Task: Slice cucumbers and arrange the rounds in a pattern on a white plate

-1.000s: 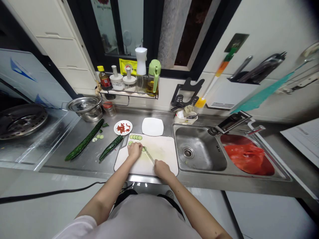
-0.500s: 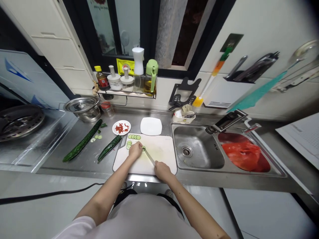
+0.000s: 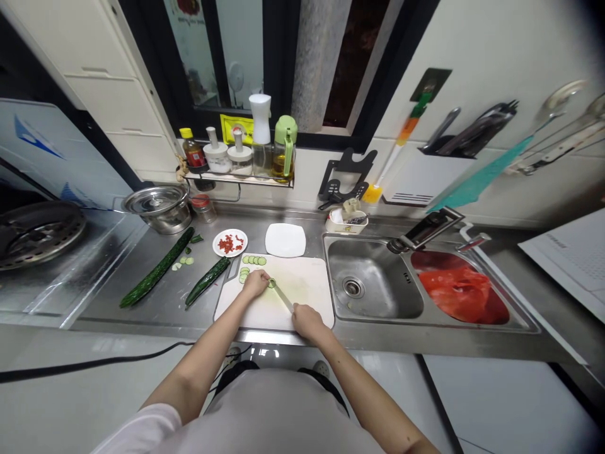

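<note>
My right hand (image 3: 308, 321) is wrapped round the handle of a knife (image 3: 283, 297), its blade pointing up and left over the white cutting board (image 3: 309, 274). At the blade's tip is a small round cucumber piece (image 3: 271, 284). The closed fingers of my left hand (image 3: 256, 284) grip it from the left and hide part of it. Cucumber slices (image 3: 254, 260) lie in an overlapping row at the board's upper left, with a few more beside my left hand. A cut cucumber (image 3: 208, 282) rests against the board's left side, and a longer cucumber (image 3: 158, 268) lies farther left.
Behind the board stand a plate of chopped red pieces (image 3: 230, 231) and a white square plate (image 3: 285, 240). To the right is a steel sink (image 3: 378, 277), with a red plastic bag (image 3: 454, 293) in its second basin. A lidded steel pot (image 3: 161, 208) sits back left.
The view has shifted slightly. Both hands stay almost in place, with the knife still at the cucumber piece; another pale slice edge shows just under the blade's tip.
</note>
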Demonstrator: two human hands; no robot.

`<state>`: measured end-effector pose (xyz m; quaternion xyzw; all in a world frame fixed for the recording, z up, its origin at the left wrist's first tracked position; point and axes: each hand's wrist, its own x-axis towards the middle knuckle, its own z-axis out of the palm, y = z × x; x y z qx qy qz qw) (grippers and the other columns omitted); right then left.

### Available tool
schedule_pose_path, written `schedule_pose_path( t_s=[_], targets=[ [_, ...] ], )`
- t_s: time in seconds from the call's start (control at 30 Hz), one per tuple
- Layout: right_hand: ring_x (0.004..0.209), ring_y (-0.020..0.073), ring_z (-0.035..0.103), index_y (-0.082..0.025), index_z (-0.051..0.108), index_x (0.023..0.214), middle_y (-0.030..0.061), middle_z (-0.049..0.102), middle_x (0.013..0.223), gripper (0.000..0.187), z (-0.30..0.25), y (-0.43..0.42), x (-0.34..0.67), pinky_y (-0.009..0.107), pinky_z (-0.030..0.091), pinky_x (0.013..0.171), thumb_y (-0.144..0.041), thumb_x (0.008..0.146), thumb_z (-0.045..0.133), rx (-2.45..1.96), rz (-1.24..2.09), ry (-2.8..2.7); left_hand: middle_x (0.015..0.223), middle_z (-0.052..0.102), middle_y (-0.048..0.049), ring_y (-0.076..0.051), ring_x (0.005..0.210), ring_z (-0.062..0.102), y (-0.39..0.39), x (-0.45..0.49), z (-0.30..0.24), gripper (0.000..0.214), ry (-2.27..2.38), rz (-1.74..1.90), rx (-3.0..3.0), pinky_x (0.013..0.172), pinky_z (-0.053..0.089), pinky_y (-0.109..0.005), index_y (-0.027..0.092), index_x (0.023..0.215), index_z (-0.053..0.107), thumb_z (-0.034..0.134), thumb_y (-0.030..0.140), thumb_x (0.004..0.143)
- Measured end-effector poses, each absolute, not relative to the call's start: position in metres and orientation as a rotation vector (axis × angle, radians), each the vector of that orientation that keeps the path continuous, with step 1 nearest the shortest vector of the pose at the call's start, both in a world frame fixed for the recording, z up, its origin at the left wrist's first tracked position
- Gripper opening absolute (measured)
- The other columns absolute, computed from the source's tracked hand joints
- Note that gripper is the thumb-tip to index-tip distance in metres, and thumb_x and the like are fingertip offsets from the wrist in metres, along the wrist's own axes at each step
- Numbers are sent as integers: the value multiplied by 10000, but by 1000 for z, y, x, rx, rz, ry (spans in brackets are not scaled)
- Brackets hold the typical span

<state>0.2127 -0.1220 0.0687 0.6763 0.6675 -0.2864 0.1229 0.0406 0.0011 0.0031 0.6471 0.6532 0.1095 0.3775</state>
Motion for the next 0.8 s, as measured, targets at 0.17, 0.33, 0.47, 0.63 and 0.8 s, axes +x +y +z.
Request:
schedule_pose_path(
  t_s=[0.17, 0.33, 0.47, 0.63, 0.8],
  targets=[
    [1000, 243, 632, -144, 608, 1110, 159, 670, 1084, 323, 70, -122, 214, 317, 446, 764, -139, 884, 379, 1972, -848, 1951, 847, 724, -40, -145, 745, 631, 3, 39, -1, 155, 1646, 290, 1634, 652, 440, -218, 163, 843, 709, 648, 132, 703],
    [993, 247, 635, -143, 604, 1112, 156, 673, 1071, 322, 71, -121, 214, 314, 443, 749, -154, 889, 372, 1948, -838, 1947, 829, 726, -35, -144, 744, 635, 5, 37, -3, 166, 1624, 295, 1622, 658, 446, -215, 163, 842, 714, 656, 127, 692],
    [999, 253, 632, -140, 603, 1108, 163, 669, 1079, 319, 72, -121, 215, 318, 436, 755, -159, 889, 373, 1946, -832, 1958, 823, 725, -33, -145, 743, 636, 7, 37, -1, 176, 1619, 284, 1621, 654, 449, -214, 162, 846, 715, 662, 130, 682],
    [984, 242, 630, -154, 597, 1063, 152, 671, 1067, 276, 73, -125, 227, 300, 411, 750, -218, 903, 382, 1996, -831, 1997, 831, 723, -27, -143, 739, 629, 7, 37, 2, 204, 1633, 270, 1632, 651, 438, -218, 169, 871, 711, 646, 126, 682],
    [967, 232, 630, -162, 507, 1186, 140, 676, 1036, 312, 74, -128, 246, 286, 381, 736, -220, 906, 382, 2155, -739, 1922, 838, 720, -33, -158, 758, 625, 3, 41, 6, 169, 1692, 259, 1633, 641, 421, -230, 177, 837, 704, 675, 188, 671]
  ],
)
